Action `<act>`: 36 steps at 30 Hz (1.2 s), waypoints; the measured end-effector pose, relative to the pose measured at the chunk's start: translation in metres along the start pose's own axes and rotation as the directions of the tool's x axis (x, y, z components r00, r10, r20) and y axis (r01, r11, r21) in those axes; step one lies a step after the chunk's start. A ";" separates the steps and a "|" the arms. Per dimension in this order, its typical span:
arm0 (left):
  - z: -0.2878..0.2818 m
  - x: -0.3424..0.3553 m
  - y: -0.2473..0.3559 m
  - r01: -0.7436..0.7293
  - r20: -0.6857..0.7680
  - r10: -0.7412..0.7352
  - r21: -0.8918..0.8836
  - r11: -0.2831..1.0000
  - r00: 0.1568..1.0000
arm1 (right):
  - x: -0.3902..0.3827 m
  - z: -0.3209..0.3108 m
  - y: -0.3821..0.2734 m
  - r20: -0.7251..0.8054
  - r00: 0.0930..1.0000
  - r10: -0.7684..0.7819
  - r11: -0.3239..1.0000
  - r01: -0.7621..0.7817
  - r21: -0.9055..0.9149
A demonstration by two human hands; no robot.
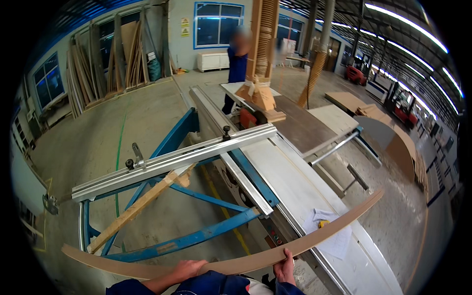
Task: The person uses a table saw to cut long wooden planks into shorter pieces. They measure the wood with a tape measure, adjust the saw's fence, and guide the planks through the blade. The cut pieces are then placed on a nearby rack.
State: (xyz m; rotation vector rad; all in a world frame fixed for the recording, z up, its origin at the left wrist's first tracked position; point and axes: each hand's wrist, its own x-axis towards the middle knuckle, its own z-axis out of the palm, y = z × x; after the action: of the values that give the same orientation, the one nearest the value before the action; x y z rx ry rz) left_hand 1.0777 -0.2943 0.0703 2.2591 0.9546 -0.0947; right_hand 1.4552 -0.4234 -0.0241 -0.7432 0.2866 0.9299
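A long, narrow brown wooden board [322, 235] lies crosswise right in front of my body, its outline bowed by the lens. My left hand [189, 269] is closed over its near edge, left of the middle. Further right, my right hand [283, 266] grips the same board, with the thumb on top and the fingers underneath, partly hidden. The board's right part passes over the pale table of a panel saw [295, 182]. Its left part runs in front of the saw's blue support frame [191, 241].
A silver fence rail [182, 160] with black knobs crosses the saw. A wooden strip [132, 211] leans on the frame. Papers [337, 243] and a yellow tape measure [323, 224] lie on the table. Another person [237, 64] stands beyond the saw. Boards [83, 73] lean against the far wall.
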 end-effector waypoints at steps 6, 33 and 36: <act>-0.035 -0.004 -0.016 0.117 0.001 -0.117 0.000 0.993 0.993 | 0.045 0.030 0.034 0.043 0.998 0.046 0.996 -0.043 -0.073; 0.011 -0.132 0.108 0.465 -0.557 -0.330 0.116 0.878 0.762 | -0.018 0.155 0.048 0.353 0.825 0.441 0.874 -0.305 -0.379; 0.004 -0.154 0.152 0.516 -0.835 -0.176 0.144 0.844 0.521 | -0.033 0.183 0.047 0.354 0.849 0.392 0.890 -0.252 -0.381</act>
State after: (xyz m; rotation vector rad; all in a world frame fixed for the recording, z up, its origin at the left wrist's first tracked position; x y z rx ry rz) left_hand 1.0664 -0.4681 0.1996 2.4116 2.0468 0.7015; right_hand 1.3830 -0.3003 0.1035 -0.7802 -0.1366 1.4619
